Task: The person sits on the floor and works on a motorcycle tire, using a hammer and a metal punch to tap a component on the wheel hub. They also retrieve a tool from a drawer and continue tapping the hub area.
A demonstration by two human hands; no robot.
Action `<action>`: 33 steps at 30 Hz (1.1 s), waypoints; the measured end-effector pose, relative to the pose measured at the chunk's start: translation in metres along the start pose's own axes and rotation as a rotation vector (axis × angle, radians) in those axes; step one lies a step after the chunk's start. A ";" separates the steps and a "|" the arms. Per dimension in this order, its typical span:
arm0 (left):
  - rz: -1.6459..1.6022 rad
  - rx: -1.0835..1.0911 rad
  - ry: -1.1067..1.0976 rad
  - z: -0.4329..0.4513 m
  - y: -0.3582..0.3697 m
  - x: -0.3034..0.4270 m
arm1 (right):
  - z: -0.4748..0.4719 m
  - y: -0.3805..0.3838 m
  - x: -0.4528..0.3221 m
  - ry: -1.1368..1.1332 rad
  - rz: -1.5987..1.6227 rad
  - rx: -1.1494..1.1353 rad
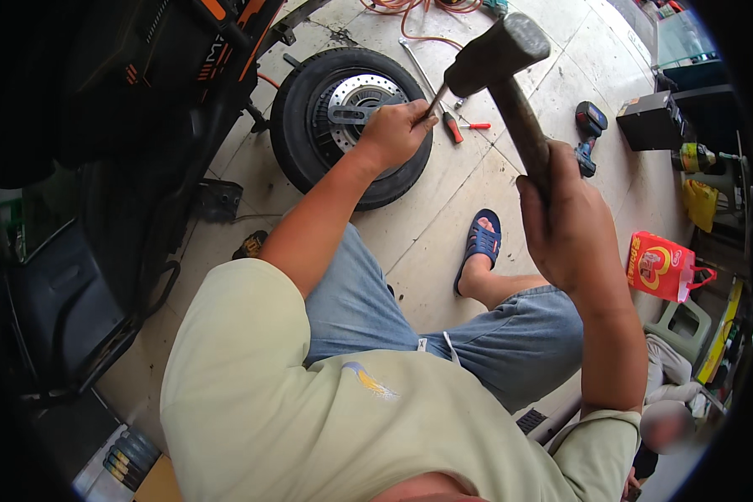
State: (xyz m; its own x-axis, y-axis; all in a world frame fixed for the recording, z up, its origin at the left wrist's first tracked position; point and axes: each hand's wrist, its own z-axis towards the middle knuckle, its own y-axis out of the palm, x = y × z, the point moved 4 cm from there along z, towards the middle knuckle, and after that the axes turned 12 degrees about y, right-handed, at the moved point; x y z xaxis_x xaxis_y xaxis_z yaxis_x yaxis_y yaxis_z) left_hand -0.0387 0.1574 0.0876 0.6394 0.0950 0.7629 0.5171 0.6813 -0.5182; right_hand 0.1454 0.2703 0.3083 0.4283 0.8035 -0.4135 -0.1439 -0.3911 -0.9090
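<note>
My left hand (396, 133) grips a thin metal rod (438, 100), possibly a punch or chisel, over the wheel. Lying on its side on the tiles, the wheel has a black tyre (293, 125), and a drilled brake disc (357, 86) rings its hub. A slotted flat metal bracket (345, 114) shows beside my left hand, partly hidden by it. In my right hand (568, 226) is the wooden-looking handle of a hammer (499, 53), raised toward the camera. The hammer head overlaps the rod's upper end in view; whether they touch I cannot tell.
A black electric scooter (182, 125) stands close on the left. Right of the wheel lie a red-handled screwdriver (453, 127), a long metal bar (417, 66) and a cordless power tool (587, 157). An orange hose (408, 19) coils beyond. A person (668, 370) is at the lower right.
</note>
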 end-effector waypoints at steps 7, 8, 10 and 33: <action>0.016 -0.075 -0.085 -0.010 0.000 0.004 | -0.004 -0.017 0.009 0.133 0.425 0.019; 0.026 -0.048 -0.026 -0.007 -0.002 0.004 | 0.000 -0.015 0.007 0.108 0.418 0.040; 0.033 -0.042 -0.031 -0.006 0.000 0.001 | 0.006 -0.006 0.006 0.091 0.428 0.032; -0.014 -0.109 -0.002 -0.012 0.001 0.002 | -0.004 -0.015 0.003 0.117 0.504 0.086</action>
State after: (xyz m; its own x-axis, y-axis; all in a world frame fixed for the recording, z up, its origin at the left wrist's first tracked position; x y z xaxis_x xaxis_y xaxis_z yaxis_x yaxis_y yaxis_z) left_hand -0.0306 0.1495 0.0838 0.6307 0.0880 0.7710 0.5845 0.5996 -0.5466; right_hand 0.1527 0.2771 0.3206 0.3833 0.4671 -0.7968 -0.4283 -0.6745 -0.6013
